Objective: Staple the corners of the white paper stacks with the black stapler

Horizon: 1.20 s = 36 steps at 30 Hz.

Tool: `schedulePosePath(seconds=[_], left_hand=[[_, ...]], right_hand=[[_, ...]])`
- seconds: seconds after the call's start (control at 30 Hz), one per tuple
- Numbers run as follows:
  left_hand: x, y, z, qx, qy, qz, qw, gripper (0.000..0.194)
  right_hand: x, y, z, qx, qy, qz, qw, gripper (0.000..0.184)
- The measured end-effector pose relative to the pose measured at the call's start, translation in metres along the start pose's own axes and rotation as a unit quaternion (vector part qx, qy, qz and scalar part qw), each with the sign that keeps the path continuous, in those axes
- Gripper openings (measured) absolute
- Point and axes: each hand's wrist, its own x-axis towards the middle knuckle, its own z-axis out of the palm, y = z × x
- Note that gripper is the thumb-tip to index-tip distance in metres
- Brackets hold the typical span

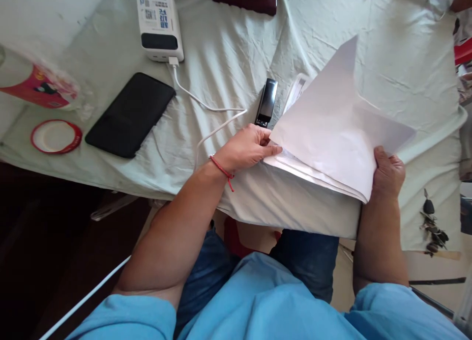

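A stack of white paper sheets (332,133) lies on the cloth-covered table (228,50), its top sheets lifted and fanned. My left hand (248,147) pinches the stack's left corner between thumb and fingers. My right hand (388,174) grips the stack's near right corner, fingers tucked under the paper. A black stapler (267,102) rests just beyond my left hand, touching nothing.
A black phone (130,114) and a white power bank (159,24) with a white cable (206,109) lie at the left. A red tape ring (56,136) and a wrapped red cup (35,82) sit far left. Keys (432,228) lie at the right.
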Motion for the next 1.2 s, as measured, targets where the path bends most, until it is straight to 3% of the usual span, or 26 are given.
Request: schedulePosePath(seconds=[0.1, 0.2, 0.4, 0.63, 0.9, 1.2], left_hand=[[0.001, -0.004, -0.001, 0.062, 0.042, -0.013, 0.997, 0.040], [0.002, -0.005, -0.001, 0.051, 0.073, -0.010, 0.996, 0.048], [0.002, -0.005, 0.000, 0.038, 0.039, 0.002, 0.999, 0.031], [0.001, -0.005, 0.000, 0.007, 0.052, -0.021, 0.998, 0.049], [0.001, -0.003, 0.002, 0.003, 0.059, -0.015, 0.998, 0.016], [0.008, -0.004, 0.008, 0.185, 0.093, -0.032, 0.978, 0.021]], right_hand=[[0.000, 0.000, 0.000, -0.016, -0.002, -0.012, 1.000, 0.015], [0.004, 0.002, -0.002, -0.020, -0.005, -0.015, 1.000, 0.015], [0.013, 0.008, -0.012, -0.019, -0.003, -0.015, 1.000, 0.020], [0.014, 0.010, -0.011, -0.007, -0.004, -0.012, 1.000, 0.025], [0.017, 0.010, -0.016, -0.006, -0.016, -0.022, 1.000, 0.023], [0.020, 0.008, -0.017, 0.001, 0.005, -0.014, 1.000, 0.024]])
